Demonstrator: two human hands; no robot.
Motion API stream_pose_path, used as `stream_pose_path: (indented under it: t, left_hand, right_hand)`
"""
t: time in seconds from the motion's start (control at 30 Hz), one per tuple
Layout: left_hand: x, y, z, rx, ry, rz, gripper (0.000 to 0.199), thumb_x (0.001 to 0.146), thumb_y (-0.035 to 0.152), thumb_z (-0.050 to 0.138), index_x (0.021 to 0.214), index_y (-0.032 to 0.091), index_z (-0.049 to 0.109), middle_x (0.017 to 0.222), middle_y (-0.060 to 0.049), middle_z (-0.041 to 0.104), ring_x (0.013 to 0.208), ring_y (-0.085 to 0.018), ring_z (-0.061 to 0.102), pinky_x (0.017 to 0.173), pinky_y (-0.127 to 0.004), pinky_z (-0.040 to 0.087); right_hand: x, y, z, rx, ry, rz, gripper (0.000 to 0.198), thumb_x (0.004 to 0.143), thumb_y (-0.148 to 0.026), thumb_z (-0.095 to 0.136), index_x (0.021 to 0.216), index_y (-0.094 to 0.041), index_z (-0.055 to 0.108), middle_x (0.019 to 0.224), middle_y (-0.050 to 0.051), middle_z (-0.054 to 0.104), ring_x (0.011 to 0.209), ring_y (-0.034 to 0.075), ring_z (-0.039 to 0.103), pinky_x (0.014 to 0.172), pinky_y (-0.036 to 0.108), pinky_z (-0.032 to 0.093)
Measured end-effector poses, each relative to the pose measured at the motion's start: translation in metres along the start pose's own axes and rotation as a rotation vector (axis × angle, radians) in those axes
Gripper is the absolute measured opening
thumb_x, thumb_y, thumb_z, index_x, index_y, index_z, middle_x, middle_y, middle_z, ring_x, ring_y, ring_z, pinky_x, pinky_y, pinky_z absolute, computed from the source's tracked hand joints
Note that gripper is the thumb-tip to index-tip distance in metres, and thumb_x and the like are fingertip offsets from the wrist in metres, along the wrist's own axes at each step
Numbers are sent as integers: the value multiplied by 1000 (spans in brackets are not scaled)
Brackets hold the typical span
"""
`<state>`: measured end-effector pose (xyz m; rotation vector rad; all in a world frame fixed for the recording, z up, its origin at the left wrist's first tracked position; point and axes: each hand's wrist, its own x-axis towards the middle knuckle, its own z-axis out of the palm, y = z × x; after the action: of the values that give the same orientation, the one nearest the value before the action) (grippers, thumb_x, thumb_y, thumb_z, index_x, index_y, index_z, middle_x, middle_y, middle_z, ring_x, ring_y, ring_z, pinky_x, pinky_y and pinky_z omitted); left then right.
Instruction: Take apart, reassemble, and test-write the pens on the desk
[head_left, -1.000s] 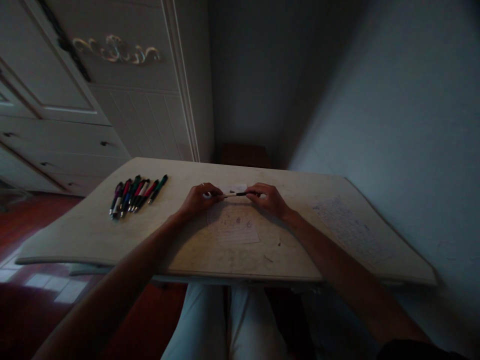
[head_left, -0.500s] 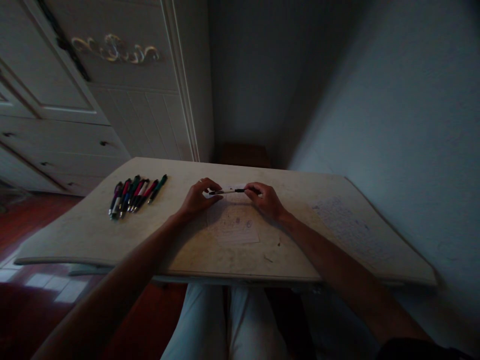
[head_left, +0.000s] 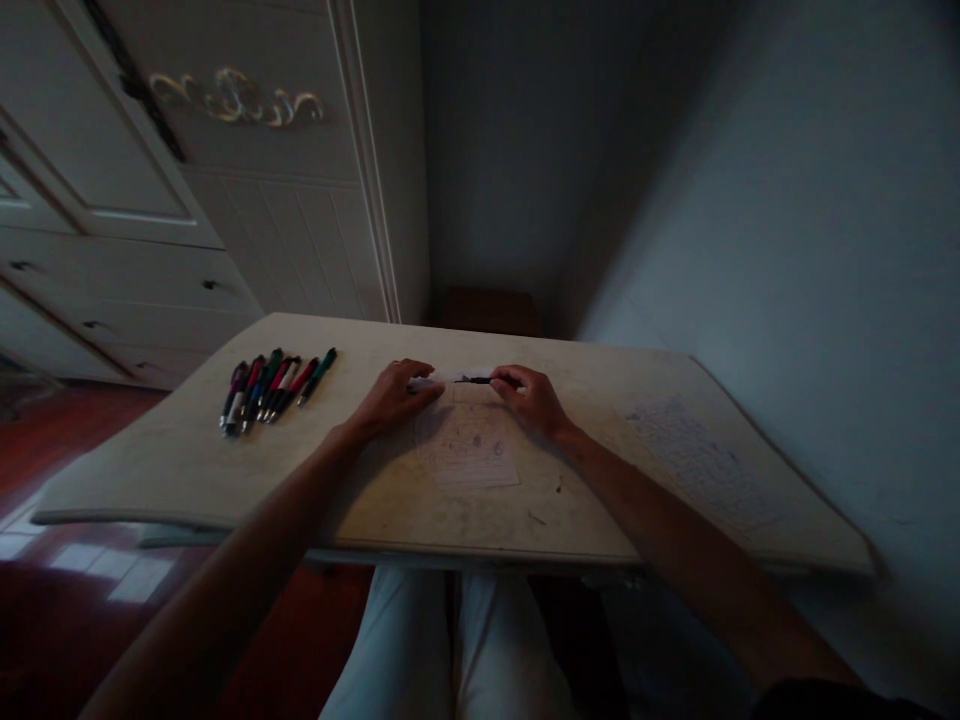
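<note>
A pen is in two pieces between my hands, above the paper. My left hand (head_left: 394, 398) is closed around the pale pen barrel (head_left: 424, 383), most of which its fingers hide. Between the thumb and fingers of my right hand (head_left: 531, 398) is the black pen section (head_left: 480, 380), its thin dark end pointing left toward the other piece. A gap separates the two parts. Beneath them lies a sheet of paper (head_left: 469, 462) with handwriting and small drawn marks.
Several pens (head_left: 274, 390) in mixed colours lie grouped at the table's left. Faint blue writing (head_left: 701, 455) covers part of the right side of the white table (head_left: 187, 480). Small dark bits (head_left: 559, 484) lie near the front edge. A wall (head_left: 825, 250) borders the right; a cabinet (head_left: 300, 230) stands behind left.
The pen, joined and spanning both hands earlier, has come apart. The pale barrel has shifted left into my left hand, while the black section stays in my right.
</note>
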<state>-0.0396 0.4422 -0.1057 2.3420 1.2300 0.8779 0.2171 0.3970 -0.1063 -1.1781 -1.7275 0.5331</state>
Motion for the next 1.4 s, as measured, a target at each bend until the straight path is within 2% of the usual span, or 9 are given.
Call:
stream_pose_path:
  t: [0.13, 0.2, 0.33, 0.5, 0.6, 0.7, 0.9, 1.07, 1.4]
  left_hand:
    - [0, -15, -8, -10, -47, 4, 49, 79, 42, 58, 121, 17, 62, 120, -12, 65, 110, -28, 60, 91, -41, 50]
    - [0, -22, -14, 18, -53, 21, 51, 77, 43, 60, 121, 17, 63, 123, -13, 64, 113, -29, 59, 94, -44, 49]
    - [-1, -26, -27, 74, -109, 78, 42, 78, 50, 64, 103, 18, 73, 105, -11, 71, 103, -30, 63, 96, -46, 46]
    - [-2, -24, -36, -32, -232, 178, 28, 81, 47, 66, 88, 23, 77, 91, -6, 74, 91, -22, 67, 88, -36, 50]
    - [-2, -23, -35, -24, -162, 108, 24, 78, 45, 68, 78, 22, 77, 82, -6, 74, 82, -21, 67, 81, -34, 51]
    - [-3, -21, -30, -47, -58, 23, 25, 78, 45, 67, 78, 22, 77, 81, -6, 73, 76, -20, 66, 71, -32, 52]
    - [-4, -10, -23, -130, 19, 10, 28, 77, 50, 68, 79, 23, 76, 76, -4, 73, 69, -18, 64, 66, -30, 52]
    - [-4, -7, -22, -138, 46, 0, 29, 76, 51, 70, 77, 22, 76, 77, -4, 73, 72, -18, 65, 68, -31, 52]
    - [-5, 6, -18, -178, 24, 69, 30, 77, 52, 71, 79, 22, 75, 80, -4, 72, 77, -19, 65, 73, -31, 51]
  right_hand:
    - [0, 1, 0, -21, -1, 14, 19, 83, -32, 59, 86, -18, 71, 87, 7, 73, 80, 20, 65, 77, 33, 50]
    - [1, 2, -1, -26, 3, 20, 20, 83, -33, 59, 86, -17, 71, 87, 8, 73, 80, 20, 65, 77, 33, 50]
    - [1, 3, -4, -23, -3, 36, 21, 83, -34, 59, 86, -17, 71, 89, 8, 73, 81, 21, 65, 78, 34, 50]
    - [1, 2, -6, -20, -7, 44, 21, 83, -34, 59, 86, -17, 70, 89, 8, 73, 81, 20, 65, 78, 33, 50]
    - [1, 1, -6, -19, -8, 43, 21, 83, -34, 59, 86, -17, 70, 89, 8, 73, 81, 20, 65, 77, 33, 50]
    - [0, 1, -5, -5, -7, 32, 20, 83, -34, 60, 87, -17, 71, 89, 8, 73, 81, 20, 65, 78, 33, 50]
    - [-2, -1, -2, 14, -21, -3, 20, 84, -34, 61, 88, -18, 72, 89, 7, 73, 80, 20, 64, 79, 34, 50]
    - [-3, -3, -2, 3, -32, -11, 20, 84, -34, 61, 89, -17, 72, 90, 8, 73, 82, 20, 64, 79, 34, 50]
    - [-5, -8, 3, 5, -55, -45, 19, 85, -32, 61, 90, -17, 72, 90, 8, 73, 81, 19, 64, 78, 33, 50]
